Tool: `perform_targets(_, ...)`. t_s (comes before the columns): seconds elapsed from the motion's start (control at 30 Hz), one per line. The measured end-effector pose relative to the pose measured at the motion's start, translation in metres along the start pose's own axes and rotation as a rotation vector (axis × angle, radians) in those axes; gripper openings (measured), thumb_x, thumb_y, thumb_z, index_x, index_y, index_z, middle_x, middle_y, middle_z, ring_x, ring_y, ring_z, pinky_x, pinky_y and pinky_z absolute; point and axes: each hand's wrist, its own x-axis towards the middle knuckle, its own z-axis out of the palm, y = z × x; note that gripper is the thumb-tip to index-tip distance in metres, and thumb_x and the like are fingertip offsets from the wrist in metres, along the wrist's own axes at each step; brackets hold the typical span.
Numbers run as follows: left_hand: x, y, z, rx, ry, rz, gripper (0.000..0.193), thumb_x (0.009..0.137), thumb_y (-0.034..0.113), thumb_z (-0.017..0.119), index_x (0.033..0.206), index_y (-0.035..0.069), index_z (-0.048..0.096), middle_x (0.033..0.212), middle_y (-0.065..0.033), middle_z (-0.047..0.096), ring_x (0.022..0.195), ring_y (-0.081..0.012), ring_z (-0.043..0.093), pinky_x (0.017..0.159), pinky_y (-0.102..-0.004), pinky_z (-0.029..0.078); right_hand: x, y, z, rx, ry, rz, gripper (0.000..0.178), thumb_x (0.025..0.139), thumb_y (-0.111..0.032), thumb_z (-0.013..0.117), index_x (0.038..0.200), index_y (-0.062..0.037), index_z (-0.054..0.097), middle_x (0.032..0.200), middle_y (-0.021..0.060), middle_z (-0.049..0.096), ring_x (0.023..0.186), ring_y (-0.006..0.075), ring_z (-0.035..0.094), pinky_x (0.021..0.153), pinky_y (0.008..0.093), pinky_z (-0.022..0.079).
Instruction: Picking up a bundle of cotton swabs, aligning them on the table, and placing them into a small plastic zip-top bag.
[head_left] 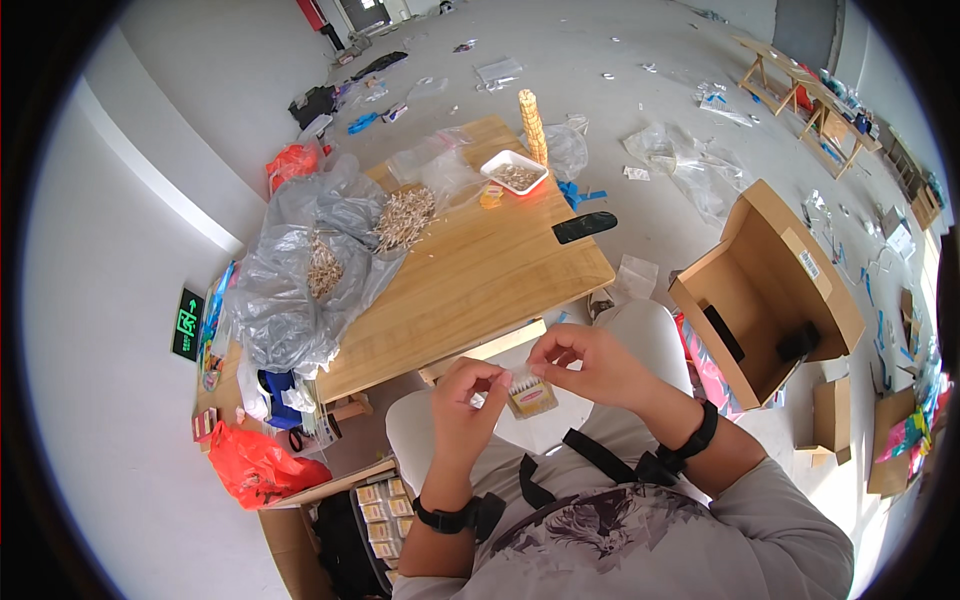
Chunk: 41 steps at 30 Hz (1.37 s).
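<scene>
Over my lap, a small clear plastic packet (pixel 533 399) with a yellow label hangs upright, a row of white tips showing inside it. My left hand (pixel 470 402) pinches its upper left edge between thumb and fingers. At the upper right edge, my right hand (pixel 585 362) is closed in a pinch too. On the table ahead lie a pile of short thin sticks with pale tips (pixel 406 216) and a second heap of the same sticks (pixel 324 268) on grey plastic bags (pixel 280 300).
A white tray of sticks (pixel 515 174) and a tall yellow bundle (pixel 532 125) stand at the wooden table's (pixel 470 290) far end. An open cardboard box (pixel 765 290) is at right. Lower left are a red bag (pixel 258 468) and a container of similar packets (pixel 386 520).
</scene>
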Motion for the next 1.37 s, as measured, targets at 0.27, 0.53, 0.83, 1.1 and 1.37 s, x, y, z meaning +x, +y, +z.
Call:
perform_targets(0.27, 0.0, 0.008, 0.0, 0.003, -0.035, -0.077, 0.008, 0.092, -0.003, 0.07, 0.099, -0.002, 0.066, 0.097, -0.0054, 0.064, 0.088, -0.0105, 0.063, 0.08, -0.0247, 0.053, 0.0, 0.005, -0.004, -0.07, 0.008, -0.015, 0.013, 0.092, -0.012, 0.075, 0.098, -0.0017, 0.07, 0.09, 0.0066, 0.072, 0.083, 0.0142, 0.071, 0.076, 0.0294, 0.056)
perform_targets(0.53, 0.002, 0.016, 0.005, 0.073, 0.064, 0.037, 0.01, 0.088, 0.002, 0.075, 0.096, 0.002, 0.07, 0.095, -0.0098, 0.069, 0.084, -0.0186, 0.068, 0.073, -0.0291, 0.056, 0.001, -0.009, -0.004, -0.164, 0.037, -0.159, 0.01, 0.091, -0.008, 0.075, 0.099, -0.0031, 0.07, 0.094, 0.007, 0.072, 0.083, 0.0169, 0.07, 0.078, 0.0301, 0.056)
perform_targets(0.83, 0.006, 0.028, 0.007, 0.248, 0.057, 0.143, 0.009, 0.085, 0.001, 0.077, 0.092, 0.002, 0.072, 0.098, -0.0088, 0.069, 0.087, -0.0191, 0.067, 0.077, -0.029, 0.053, 0.0, -0.02, -0.001, -0.161, 0.033, -0.17, 0.012, 0.086, -0.001, 0.078, 0.097, -0.0035, 0.072, 0.096, 0.006, 0.073, 0.085, 0.0174, 0.067, 0.077, 0.0296, 0.055)
perform_targets(1.1, 0.007, 0.03, 0.006, 0.257, 0.056, 0.137, 0.01, 0.084, 0.0, 0.077, 0.093, 0.001, 0.072, 0.095, -0.0083, 0.069, 0.086, -0.0184, 0.066, 0.077, -0.0283, 0.052, -0.001, -0.016, -0.006, -0.219, 0.023, -0.218, 0.011, 0.087, -0.001, 0.077, 0.096, -0.002, 0.071, 0.097, 0.0065, 0.074, 0.086, 0.0173, 0.068, 0.078, 0.0297, 0.055)
perform_targets(1.37, 0.006, 0.029, 0.0, 0.26, 0.072, 0.12, 0.01, 0.084, 0.004, 0.079, 0.092, 0.004, 0.074, 0.096, -0.0088, 0.071, 0.087, -0.0224, 0.069, 0.079, -0.0315, 0.053, -0.002, -0.016, -0.01, -0.18, 0.073, -0.206, 0.013, 0.088, -0.007, 0.079, 0.098, -0.0028, 0.071, 0.092, 0.009, 0.073, 0.079, 0.0178, 0.071, 0.075, 0.029, 0.056)
